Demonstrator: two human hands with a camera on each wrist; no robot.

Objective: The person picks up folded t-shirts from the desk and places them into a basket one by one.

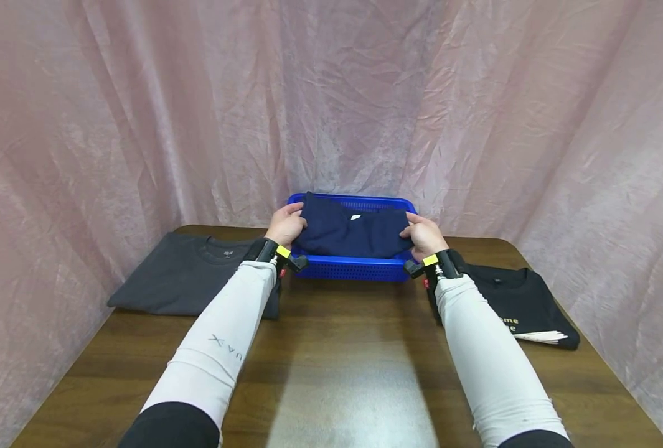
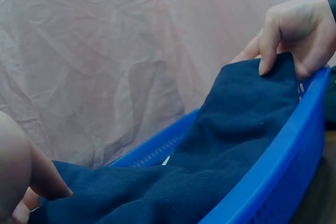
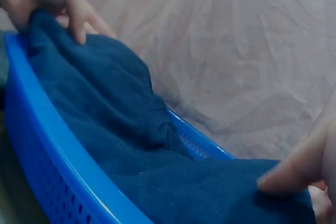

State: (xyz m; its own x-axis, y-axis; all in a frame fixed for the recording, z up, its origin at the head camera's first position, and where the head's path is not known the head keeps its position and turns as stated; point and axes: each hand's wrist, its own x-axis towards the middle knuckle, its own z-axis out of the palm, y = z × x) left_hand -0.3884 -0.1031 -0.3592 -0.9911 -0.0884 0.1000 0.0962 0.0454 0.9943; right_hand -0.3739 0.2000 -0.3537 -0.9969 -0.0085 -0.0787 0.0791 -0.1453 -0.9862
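Note:
A folded navy blue garment [image 1: 353,233] with a small white label lies across the top of a blue plastic basket [image 1: 350,269], its middle sagging inside. My left hand [image 1: 286,225] pinches its left end between thumb and fingers. At the opposite end my right hand [image 1: 425,236] pinches the cloth the same way, the thumb on top in the left wrist view. Both ends of the garment [image 3: 94,77] are raised near the basket rim. What lies under the cloth in the basket is hidden.
To the left on the wooden table [image 1: 342,348] lies a folded dark grey T-shirt [image 1: 191,274]. A folded black T-shirt [image 1: 524,298] with printed lettering lies at the right, partly behind my right arm. Pink curtains [image 1: 353,99] hang behind the table and at its sides.

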